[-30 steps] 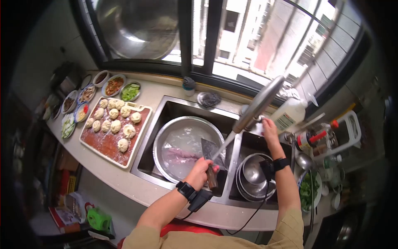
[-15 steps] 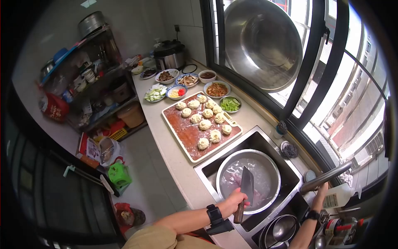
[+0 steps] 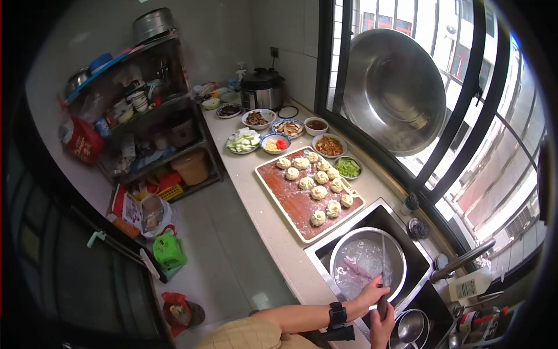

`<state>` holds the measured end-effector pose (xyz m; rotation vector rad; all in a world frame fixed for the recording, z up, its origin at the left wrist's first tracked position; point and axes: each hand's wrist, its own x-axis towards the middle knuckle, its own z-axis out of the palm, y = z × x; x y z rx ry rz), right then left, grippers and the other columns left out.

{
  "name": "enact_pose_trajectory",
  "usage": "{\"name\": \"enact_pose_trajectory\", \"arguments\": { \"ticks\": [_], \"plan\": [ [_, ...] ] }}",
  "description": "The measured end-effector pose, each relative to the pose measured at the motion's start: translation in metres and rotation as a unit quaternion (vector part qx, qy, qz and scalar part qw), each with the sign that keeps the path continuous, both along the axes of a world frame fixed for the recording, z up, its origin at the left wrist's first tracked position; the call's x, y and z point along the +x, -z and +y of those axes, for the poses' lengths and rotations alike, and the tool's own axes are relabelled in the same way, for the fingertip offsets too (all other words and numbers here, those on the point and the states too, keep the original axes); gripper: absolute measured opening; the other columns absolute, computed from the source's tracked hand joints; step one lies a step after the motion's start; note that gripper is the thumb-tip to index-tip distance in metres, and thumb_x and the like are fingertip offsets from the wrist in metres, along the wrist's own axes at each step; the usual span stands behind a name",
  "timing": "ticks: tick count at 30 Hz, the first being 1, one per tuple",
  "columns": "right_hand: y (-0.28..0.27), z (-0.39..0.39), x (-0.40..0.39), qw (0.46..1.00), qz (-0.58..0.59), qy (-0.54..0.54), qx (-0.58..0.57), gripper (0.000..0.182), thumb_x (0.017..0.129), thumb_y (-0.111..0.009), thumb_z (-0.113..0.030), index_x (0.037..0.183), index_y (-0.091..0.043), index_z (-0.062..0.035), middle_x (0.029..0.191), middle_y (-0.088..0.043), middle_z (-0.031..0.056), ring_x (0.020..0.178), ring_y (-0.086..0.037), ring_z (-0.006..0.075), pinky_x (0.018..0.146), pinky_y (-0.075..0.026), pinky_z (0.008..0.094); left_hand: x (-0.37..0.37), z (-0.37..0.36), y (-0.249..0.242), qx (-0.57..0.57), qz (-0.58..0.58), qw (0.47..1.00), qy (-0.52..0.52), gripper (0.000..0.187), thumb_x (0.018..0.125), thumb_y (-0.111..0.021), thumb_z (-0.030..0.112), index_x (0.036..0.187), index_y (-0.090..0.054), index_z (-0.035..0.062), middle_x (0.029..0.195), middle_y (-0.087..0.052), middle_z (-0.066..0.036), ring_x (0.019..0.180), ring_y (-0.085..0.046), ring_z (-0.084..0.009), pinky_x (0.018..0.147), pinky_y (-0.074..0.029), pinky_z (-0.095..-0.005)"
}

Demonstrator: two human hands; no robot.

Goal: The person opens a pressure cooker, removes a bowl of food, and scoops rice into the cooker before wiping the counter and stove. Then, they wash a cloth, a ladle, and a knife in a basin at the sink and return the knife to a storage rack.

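My left hand (image 3: pixel 370 292) is wrapped round the upper handle of a knife (image 3: pixel 385 262), whose blade is seen nearly edge-on over a metal basin (image 3: pixel 336 273). Low on the dark handle, my right hand (image 3: pixel 381 328) has its fingers closed against it. Rippling, bubbly water fills the basin, and something pinkish (image 3: pixel 356 270) shows in it, too blurred to name. The basin stands in the sink (image 3: pixel 314 253). Behind my right hand, the tap (image 3: pixel 465 259) reaches over the sink's right side.
A floured board (image 3: pixel 285 203) with several shaped dough pieces lies beyond the sink. Behind it stand bowls of food and a cooker (image 3: pixel 261 93). Metal bowls (image 3: pixel 411 326) sit in the nearer sink section. A large metal basin (image 3: pixel 395 87) leans at the window.
My right hand has left the tap area and come to the knife handle. The blade has turned from broadside to edge-on. The water is more rippled, and the whole view has shifted.
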<state>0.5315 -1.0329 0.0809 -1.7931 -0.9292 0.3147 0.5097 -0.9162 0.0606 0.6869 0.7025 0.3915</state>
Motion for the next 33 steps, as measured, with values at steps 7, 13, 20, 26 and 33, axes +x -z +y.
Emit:
{"name": "enact_pose_trajectory", "arguments": {
  "ticks": [7,13,20,26,33],
  "plan": [
    [-0.046,-0.004,-0.006,0.916,0.381,0.126,0.024,0.008,0.080,-0.051,-0.013,0.077,-0.053,-0.0058,0.051,-0.044,-0.0011,0.033,-0.034,0.0054,0.028,-0.025,0.0176,-0.111,0.077,0.021,0.411,0.178,0.893,0.043,0.051,0.065,-0.056,0.006,0.115,-0.050,0.0115,0.089,-0.056,-0.015,0.078,-0.055,-0.0283,0.069,-0.045,-0.0333],
    [-0.032,-0.002,-0.026,0.973,0.169,0.147,-0.053,0.013,0.074,-0.059,-0.012,0.083,-0.058,-0.0028,0.053,-0.045,-0.0007,0.034,-0.033,0.0049,0.029,-0.023,0.0179,-0.235,0.137,0.079,0.388,0.168,0.887,-0.185,0.049,0.062,-0.060,0.007,0.111,-0.052,0.0096,0.091,-0.057,-0.012,0.073,-0.056,-0.0202,0.066,-0.047,-0.0300],
    [-0.102,0.025,-0.107,0.982,0.159,0.102,-0.011,0.020,0.072,-0.057,-0.003,0.092,-0.056,0.0013,0.052,-0.045,-0.0017,0.034,-0.029,0.0024,0.032,-0.021,0.0150,-0.517,0.169,0.096,0.160,0.280,0.882,-0.343,0.038,0.067,-0.056,0.002,0.105,-0.052,0.0014,0.083,-0.056,-0.007,0.071,-0.053,-0.0132,0.062,-0.045,-0.0254],
    [-0.126,0.105,-0.171,0.985,0.160,-0.008,-0.061,0.042,0.059,-0.061,-0.005,0.100,-0.058,0.0005,0.066,-0.055,0.0017,0.052,-0.047,0.0064,0.048,-0.037,0.0180,-0.658,0.151,0.124,0.022,0.349,0.788,-0.507,0.029,0.065,-0.056,0.002,0.093,-0.053,0.0054,0.074,-0.055,-0.005,0.051,-0.050,-0.0121,0.043,-0.034,-0.0213],
    [-0.107,0.256,-0.245,0.966,0.126,-0.216,-0.063,0.039,0.063,-0.065,-0.001,0.102,-0.058,0.0011,0.086,-0.062,0.0069,0.078,-0.057,0.0117,0.073,-0.044,0.0229,-0.690,0.161,0.119,-0.053,0.297,0.777,-0.553,0.030,0.065,-0.058,0.004,0.093,-0.053,0.0092,0.070,-0.056,-0.003,0.054,-0.055,-0.0155,0.043,-0.035,-0.0236]
  ]
}}
